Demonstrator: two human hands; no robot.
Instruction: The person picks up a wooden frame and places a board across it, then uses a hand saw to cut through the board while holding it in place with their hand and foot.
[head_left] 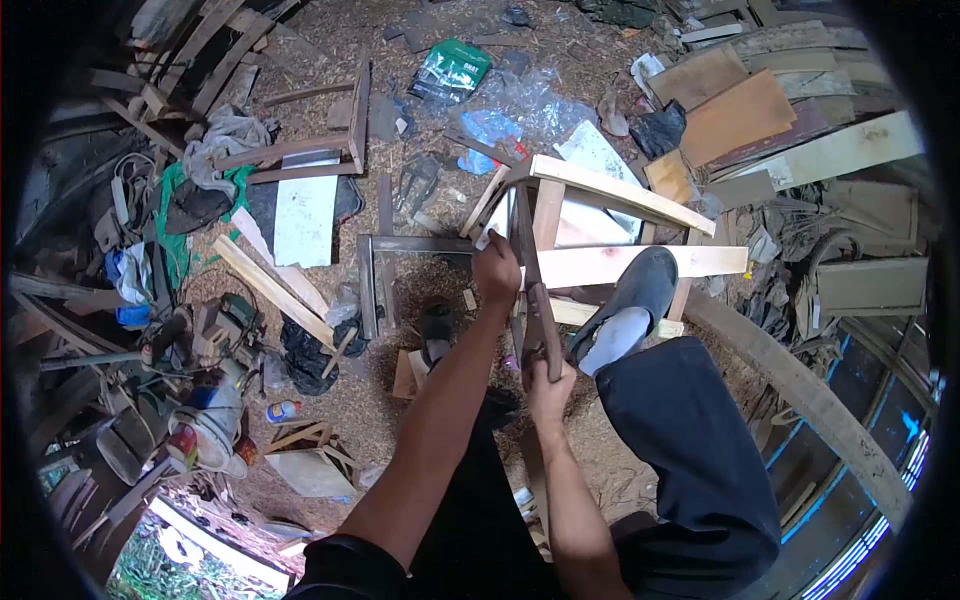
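Observation:
My right hand (548,388) is wrapped round the near end of a long dark wooden tool (541,318), which looks like a frame saw. Its far end reaches up beside a pale wooden frame (620,190). My left hand (497,272) is closed at the left side of this tool, close to a dark wooden bar (425,244); what its fingers grip is hidden. A pale plank (715,261) crosses the frame, and my right foot in a grey shoe (650,278) rests on it. The blade, if there is one, cannot be made out.
Wood shavings cover the ground. A dark wooden frame (357,120) and a white board (306,215) lie to the left. Boards (745,118) are piled at the upper right. A green packet (450,70) lies ahead; a small bottle (283,411) is at lower left. A curved beam (800,375) runs along the right.

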